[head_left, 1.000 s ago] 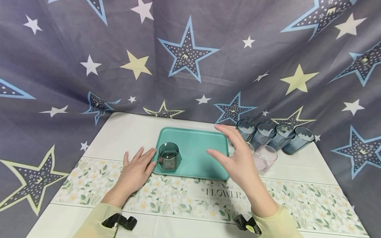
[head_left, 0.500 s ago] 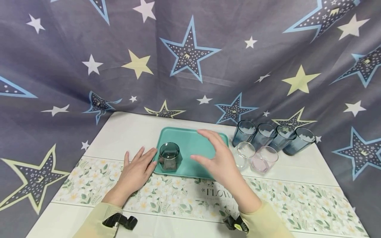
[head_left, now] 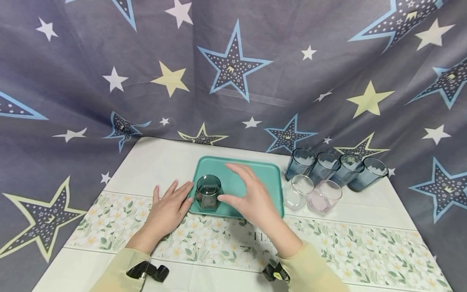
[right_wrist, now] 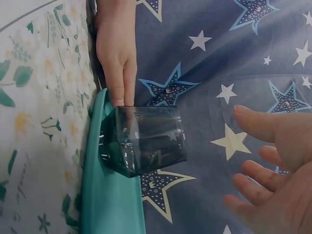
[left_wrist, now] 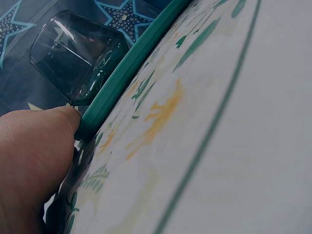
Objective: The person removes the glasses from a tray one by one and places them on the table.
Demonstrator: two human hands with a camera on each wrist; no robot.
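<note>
A smoky dark glass (head_left: 208, 192) stands upright on the left part of a teal tray (head_left: 251, 170). My left hand (head_left: 168, 209) lies flat on the tablecloth, fingertips at the tray's left edge; in the left wrist view its thumb (left_wrist: 68, 118) meets the tray rim beside the glass (left_wrist: 80, 58). Over the tray is my right hand (head_left: 251, 194), thumb and fingers spread apart in a C shape with nothing between them. Its thumb tip overlaps the glass's right side in the head view. The right wrist view shows a gap between this hand (right_wrist: 273, 170) and the glass (right_wrist: 151, 141).
Right of the tray stand a clear glass (head_left: 297, 192) and a pinkish glass (head_left: 324, 197). Behind them is a row of several tall blue glasses (head_left: 300, 164). A star-patterned curtain (head_left: 233, 109) hangs at the table's back, and the tablecloth (head_left: 365, 243) has a floral band.
My right hand has moved left, from beside the glasses on the right to over the tray near the dark glass, staying spread. My left hand has stayed in place.
</note>
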